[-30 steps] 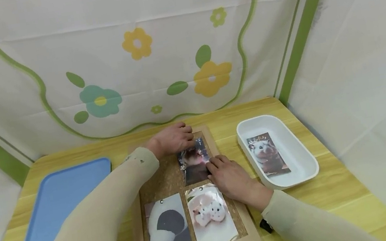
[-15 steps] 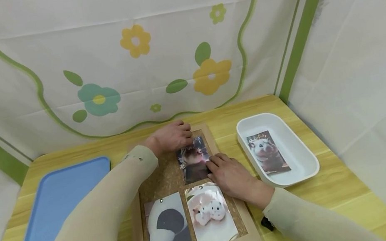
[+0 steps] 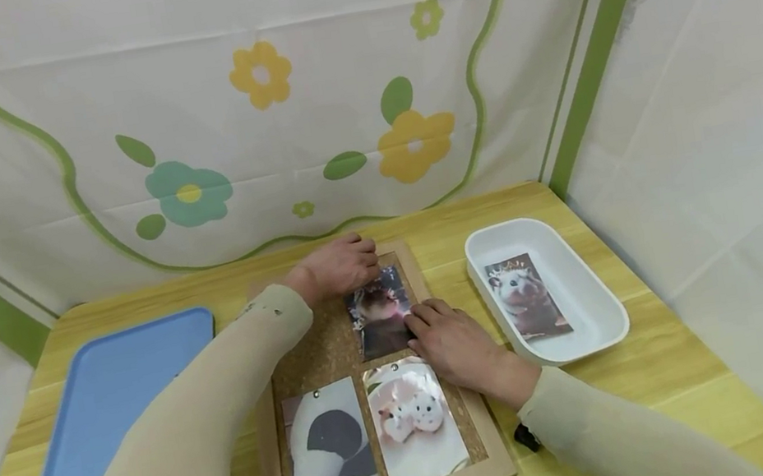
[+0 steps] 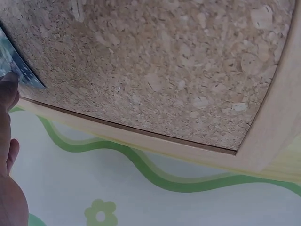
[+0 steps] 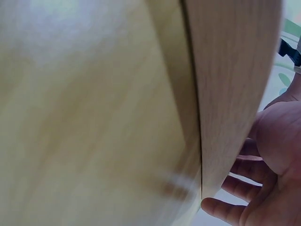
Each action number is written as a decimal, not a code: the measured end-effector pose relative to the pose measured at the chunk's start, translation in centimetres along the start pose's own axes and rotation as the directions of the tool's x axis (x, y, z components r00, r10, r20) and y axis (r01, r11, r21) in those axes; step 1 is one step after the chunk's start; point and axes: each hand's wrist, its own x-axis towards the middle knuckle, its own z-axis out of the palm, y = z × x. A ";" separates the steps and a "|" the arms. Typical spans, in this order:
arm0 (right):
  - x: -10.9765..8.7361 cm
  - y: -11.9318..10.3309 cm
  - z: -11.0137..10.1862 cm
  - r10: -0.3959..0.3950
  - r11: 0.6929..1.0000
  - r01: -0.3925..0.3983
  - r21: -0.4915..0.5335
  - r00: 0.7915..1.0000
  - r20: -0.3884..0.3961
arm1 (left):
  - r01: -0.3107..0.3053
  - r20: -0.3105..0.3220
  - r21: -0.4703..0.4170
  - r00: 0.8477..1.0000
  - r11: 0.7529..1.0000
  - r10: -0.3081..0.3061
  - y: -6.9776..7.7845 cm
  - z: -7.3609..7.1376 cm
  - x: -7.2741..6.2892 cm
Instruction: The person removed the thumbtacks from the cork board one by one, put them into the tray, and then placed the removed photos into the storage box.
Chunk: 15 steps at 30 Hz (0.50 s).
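Observation:
A dark photo card point(image 3: 383, 331) lies in the upper right part of a wood-framed corkboard point(image 3: 316, 358). My left hand point(image 3: 339, 266) reaches over the board with bent fingers at the card's top edge. In the left wrist view a fingertip presses on the card point(image 4: 26, 73) near its corner; I cannot tell whether a pin is under it. My right hand point(image 3: 461, 348) rests across the board's right side, its extended fingertips at the card's right edge. Below, a panda photo point(image 3: 335, 466) and a photo of two white animals point(image 3: 414, 420) each have a silvery thumbtack at the top.
To the right stands a white plastic box point(image 3: 586, 280) with a hamster photo point(image 3: 526, 298) inside. A blue tray point(image 3: 113, 389) lies at the left, partly under my left sleeve. Behind the wooden table point(image 3: 679, 366) hangs a flowered cloth point(image 3: 284, 4).
The head view has shifted slightly, so the scene sits a little higher. Both hands hold nearly the same position at the dark photo card.

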 end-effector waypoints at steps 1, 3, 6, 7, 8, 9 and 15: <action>0.0 0.0 0.0 0.002 1.000 -0.002 0.001 1.000 0.003 | 0.003 0.005 -0.004 1.000 1.000 -0.003 0.0 -0.1 0.0; 0.0 0.0 0.0 0.006 1.000 -0.006 0.005 1.000 0.004 | 0.007 0.025 -0.009 1.000 1.000 -0.007 0.1 -0.2 0.1; -0.1 -0.1 0.0 0.012 1.000 -0.012 0.009 1.000 0.009 | 0.013 0.071 -0.012 0.997 1.000 -0.012 0.1 -0.6 0.2; -0.1 -0.1 0.0 0.013 1.000 -0.013 0.009 1.000 0.008 | 0.013 0.081 -0.011 0.997 1.000 -0.012 0.2 -0.7 0.3; -0.1 -0.1 0.0 0.014 1.000 -0.014 0.009 1.000 0.007 | 0.012 0.089 -0.008 0.996 1.000 -0.011 0.2 -0.8 0.4; -0.1 -0.1 0.0 0.014 1.000 -0.014 0.008 1.000 0.007 | 0.010 0.093 -0.003 0.996 1.000 -0.010 0.2 -0.9 0.4; -0.1 -0.1 0.0 0.016 1.000 -0.016 0.005 1.000 0.001 | 0.001 0.097 0.029 0.995 1.000 -0.004 0.1 -1.0 0.7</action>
